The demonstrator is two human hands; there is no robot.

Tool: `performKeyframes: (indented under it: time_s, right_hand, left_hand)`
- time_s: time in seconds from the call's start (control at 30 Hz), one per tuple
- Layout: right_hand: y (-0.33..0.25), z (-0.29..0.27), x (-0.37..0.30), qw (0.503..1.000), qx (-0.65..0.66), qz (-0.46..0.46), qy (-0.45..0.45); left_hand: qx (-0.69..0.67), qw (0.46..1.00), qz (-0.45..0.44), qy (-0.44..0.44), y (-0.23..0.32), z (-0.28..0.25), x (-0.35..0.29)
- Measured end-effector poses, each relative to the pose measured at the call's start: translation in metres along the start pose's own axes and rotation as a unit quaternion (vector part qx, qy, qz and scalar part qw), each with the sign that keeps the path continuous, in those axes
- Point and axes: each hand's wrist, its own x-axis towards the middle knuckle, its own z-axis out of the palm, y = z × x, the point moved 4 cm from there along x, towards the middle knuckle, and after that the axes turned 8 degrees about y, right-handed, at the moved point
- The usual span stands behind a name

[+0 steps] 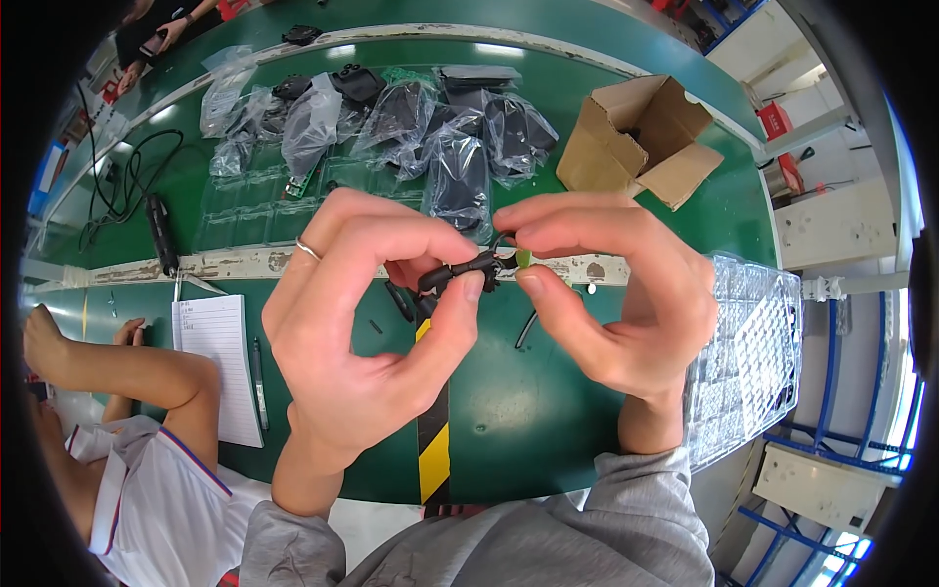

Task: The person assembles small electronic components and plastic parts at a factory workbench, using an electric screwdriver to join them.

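My left hand (357, 328), with a ring on one finger, pinches a small black part with thin wires (452, 272) between thumb and fingertips, raised above the green table. My right hand (626, 293) curls in from the other side, thumb and index fingertips at the part's wire end. A small yellow-green piece (523, 258) shows between those fingertips; whether it is joined to the black part I cannot tell. Below the hands, a short black tube or cable piece (526, 330) lies on the table. Other small black pieces (398, 301) sit partly behind my left hand.
Bagged black parts (460, 176) and clear trays (235, 220) lie across the far side. An open cardboard box (611, 142) stands at the back right, clear blister trays (743, 352) at the right. A notebook (217, 362) and pen (259, 382) lie left, near a co-worker's arm (147, 377).
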Motion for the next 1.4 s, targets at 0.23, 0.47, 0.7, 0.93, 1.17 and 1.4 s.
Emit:
performKeyframes:
  time_s: [0.23, 0.47, 0.7, 0.93, 1.17, 1.4]
  right_hand:
    - [0.003, -0.001, 0.0, 1.0, 0.024, 0.001, -0.002]
    - [0.005, 0.005, -0.001, 0.997, 0.069, 0.027, -0.001]
    - [0.007, 0.005, -0.004, 0.981, 0.14, 0.127, -0.031]
    - [0.068, 0.035, -0.026, 0.908, 0.257, 0.217, -0.248]
    - [0.081, 0.057, -0.039, 0.8, 0.359, 0.407, -0.255]
    - [0.049, 0.015, -0.012, 0.926, 0.236, 0.281, -0.086]
  left_hand:
    - [-0.003, 1.0, -0.003, -0.001, 0.0, 0.001, 0.0]
    - [-0.007, 1.0, -0.02, -0.008, -0.003, 0.0, -0.001]
    - [-0.023, 0.999, -0.02, -0.016, -0.005, -0.001, -0.001]
    - [-0.058, 0.998, -0.002, 0.035, -0.009, -0.008, 0.002]
    - [-0.076, 0.996, -0.02, 0.052, -0.01, -0.016, 0.002]
    - [-0.058, 0.997, -0.013, 0.048, -0.009, -0.015, 0.005]
